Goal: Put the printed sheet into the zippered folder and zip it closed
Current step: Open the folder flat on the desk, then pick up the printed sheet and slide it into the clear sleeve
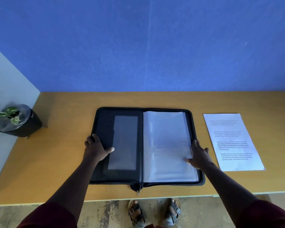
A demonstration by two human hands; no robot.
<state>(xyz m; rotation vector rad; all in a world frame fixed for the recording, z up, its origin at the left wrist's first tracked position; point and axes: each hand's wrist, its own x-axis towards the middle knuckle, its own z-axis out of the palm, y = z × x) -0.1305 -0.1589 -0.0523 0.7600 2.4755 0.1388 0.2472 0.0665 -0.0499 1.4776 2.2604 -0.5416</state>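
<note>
Starting at the left, we see our left hand (95, 148) resting on the left cover of the zippered folder (105, 176), fingers curled over its outer edge and the thumb lying flat toward the clear window pocket (123, 142). The folder lies open and flat on the table (59, 162), its spine running away from us. On the right half sit the clear plastic sleeves (166, 145), and our right hand (199, 155) lies spread and flat at their outer edge, gripping nothing. The printed sheet (232, 142) lies just beside the folder to the right, apart from it, its long axis also running away from us, so the right hand is much the nearer one to fetch it. The zipper pull (138, 192) hangs at the near end of the spine. We cannot read the sheet's text, nor tell how many sleeves are stacked or which side they open on.
</note>
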